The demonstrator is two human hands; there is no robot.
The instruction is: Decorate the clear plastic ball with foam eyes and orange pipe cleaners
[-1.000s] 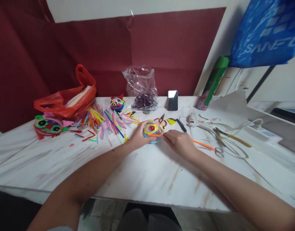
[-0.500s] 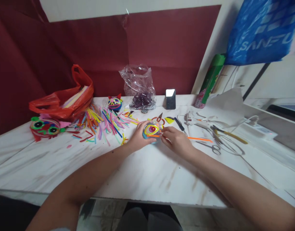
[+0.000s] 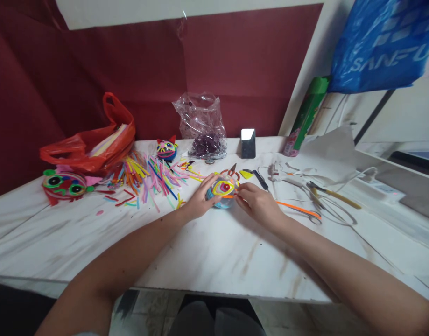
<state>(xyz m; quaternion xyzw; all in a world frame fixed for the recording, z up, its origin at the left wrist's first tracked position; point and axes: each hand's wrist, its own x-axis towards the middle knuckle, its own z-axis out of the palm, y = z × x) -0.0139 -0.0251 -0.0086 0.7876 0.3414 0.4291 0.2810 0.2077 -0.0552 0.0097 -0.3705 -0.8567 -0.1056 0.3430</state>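
Note:
My left hand is closed around the left side of a round blue craft ball, thumb in front. A ringed eye in yellow, pale pink and red decorates the ball's face. My right hand pinches an orange pipe cleaner against the ball's right side. One stretch of the pipe cleaner crosses the ball below the eye; its free end sticks out to the right, over the handles of silver scissors. Fingers hide part of the ball's sides.
Loose pipe cleaners lie left of the ball, near a red plastic bag and two decorated figures. Behind are a clear bag and a phone. Pliers, wire and a glue gun lie right.
The ball has turned slightly in my hands, its eye now a little further right. The orange pipe cleaner's free end has moved right and down, over the scissors.

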